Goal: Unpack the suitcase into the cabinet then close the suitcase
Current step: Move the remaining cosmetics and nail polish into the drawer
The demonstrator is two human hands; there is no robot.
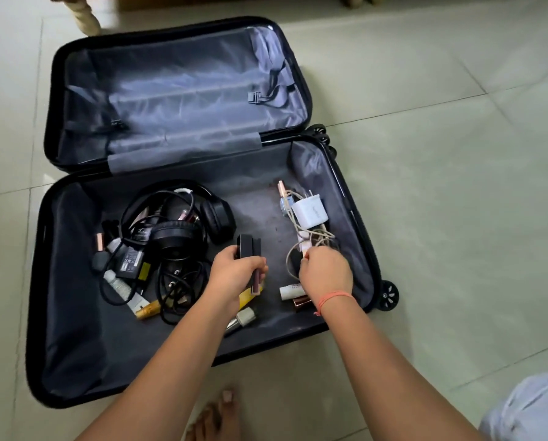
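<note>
A black hard-shell suitcase (75, 361) lies open flat on the tiled floor, its far half holding nothing. In the near half lie black headphones (217, 216) amid tangled black cables and a power adapter (129, 261), plus several small cosmetic tubes. My left hand (236, 275) grips small black boxes (249, 246) and a pinkish tube. My right hand (325, 273) is closed on a beige cable (317, 238) that runs to a white charger (309, 211).
A cream furniture leg (83, 14) stands beyond the suitcase's far left corner. My bare foot (215, 415) is at the near edge. Pale cloth (530, 409) shows at the bottom right. Suitcase wheels (388, 295) stick out on the right side.
</note>
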